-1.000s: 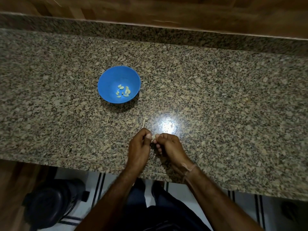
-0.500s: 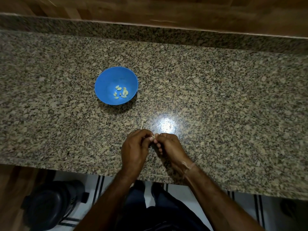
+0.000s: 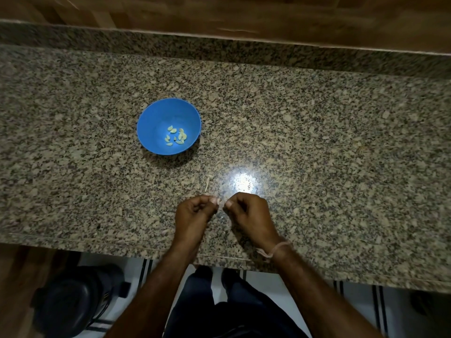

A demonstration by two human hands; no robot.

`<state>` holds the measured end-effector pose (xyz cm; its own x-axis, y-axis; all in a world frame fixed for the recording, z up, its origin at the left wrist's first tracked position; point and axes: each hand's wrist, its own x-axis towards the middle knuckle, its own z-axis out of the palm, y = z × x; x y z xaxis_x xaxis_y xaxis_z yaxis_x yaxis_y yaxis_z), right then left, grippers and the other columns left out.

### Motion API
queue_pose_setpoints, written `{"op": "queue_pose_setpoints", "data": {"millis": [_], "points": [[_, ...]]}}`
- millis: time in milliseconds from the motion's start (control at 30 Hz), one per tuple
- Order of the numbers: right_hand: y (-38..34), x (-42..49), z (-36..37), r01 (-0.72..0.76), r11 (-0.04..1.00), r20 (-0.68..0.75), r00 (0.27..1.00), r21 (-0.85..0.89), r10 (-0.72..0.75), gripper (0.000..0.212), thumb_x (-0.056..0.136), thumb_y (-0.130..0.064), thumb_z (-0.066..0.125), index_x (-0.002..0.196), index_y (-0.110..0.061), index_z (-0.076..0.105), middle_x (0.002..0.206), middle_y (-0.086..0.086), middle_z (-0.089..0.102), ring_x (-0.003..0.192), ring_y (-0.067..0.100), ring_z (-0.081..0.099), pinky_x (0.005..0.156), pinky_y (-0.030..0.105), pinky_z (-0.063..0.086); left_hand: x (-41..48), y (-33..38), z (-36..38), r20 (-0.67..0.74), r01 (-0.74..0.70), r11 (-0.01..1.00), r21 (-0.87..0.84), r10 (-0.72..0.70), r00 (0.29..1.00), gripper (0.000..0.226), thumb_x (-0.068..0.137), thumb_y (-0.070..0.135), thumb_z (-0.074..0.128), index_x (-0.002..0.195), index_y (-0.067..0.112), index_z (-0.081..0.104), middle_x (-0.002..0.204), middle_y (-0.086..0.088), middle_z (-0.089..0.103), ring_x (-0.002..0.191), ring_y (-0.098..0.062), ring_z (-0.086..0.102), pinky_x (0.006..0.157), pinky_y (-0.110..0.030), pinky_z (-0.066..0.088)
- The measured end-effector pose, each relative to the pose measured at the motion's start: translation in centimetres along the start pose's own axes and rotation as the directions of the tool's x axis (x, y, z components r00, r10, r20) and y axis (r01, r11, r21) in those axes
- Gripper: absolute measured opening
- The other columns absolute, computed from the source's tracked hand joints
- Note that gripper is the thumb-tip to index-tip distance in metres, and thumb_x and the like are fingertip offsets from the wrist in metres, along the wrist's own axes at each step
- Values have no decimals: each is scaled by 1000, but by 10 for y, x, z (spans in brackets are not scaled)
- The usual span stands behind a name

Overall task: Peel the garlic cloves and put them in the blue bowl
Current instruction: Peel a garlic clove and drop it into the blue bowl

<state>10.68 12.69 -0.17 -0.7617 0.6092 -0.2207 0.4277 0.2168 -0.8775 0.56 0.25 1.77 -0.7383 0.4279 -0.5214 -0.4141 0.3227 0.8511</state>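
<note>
Garlic clove point(image 3: 219, 200) pinched by left hand point(image 3: 195, 213), right hand point(image 3: 250, 213) beside, near counter point(image 3: 341, 167) edge

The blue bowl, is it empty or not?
Not empty: the blue bowl stands upright on the counter, and several pale peeled garlic cloves lie on its bottom; most of its inside is bare.

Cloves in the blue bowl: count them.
9, roughly: the cloves cluster low in the bowl, right of centre; some overlap. Another pale bit, maybe a clove, is pinched by the left hand.
</note>
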Motion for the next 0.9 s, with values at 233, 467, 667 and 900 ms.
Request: {"op": "queue_pose_setpoints", "data": {"millis": [233,467,667,900], "points": [[-1,-5,2,46,998,-43,998,37,-45,24,96,-20,74,120,-17,76,111,-4,76,102,11,72,89,32,59,2,-4,1,-23,-113,982,151,118,993,10,94,23,75,90,15,80,83,-4,78,83,-20,74,77,-37,60],[-11,-6,2,-16,959,-25,999,282,24,1,92,-14,79,91,-14,78,84,-1,78,84,19,75,80,45,63,3,-5,2,39,-65,991,113,60,997,13,95,15,72,85,11,80,79,-6,77,75,-18,71,70,-31,57],[-15,-11,7,4,962,-101,995,271,25,12,92,-5,73,85,-15,75,79,-3,75,80,18,73,75,47,62,2,8,7,65,412,906,-93,-408,911,16,94,22,70,84,11,74,67,1,69,54,-7,56,44,-18,32],[-11,-6,13,-250,837,8,959,487,283,10,97,-9,72,88,-5,75,79,15,74,73,23,69,71,41,59,-3,-4,11,-47,-214,885,414,256,966,11,96,26,72,88,21,77,78,7,75,75,-11,72,69,-29,58]]}}
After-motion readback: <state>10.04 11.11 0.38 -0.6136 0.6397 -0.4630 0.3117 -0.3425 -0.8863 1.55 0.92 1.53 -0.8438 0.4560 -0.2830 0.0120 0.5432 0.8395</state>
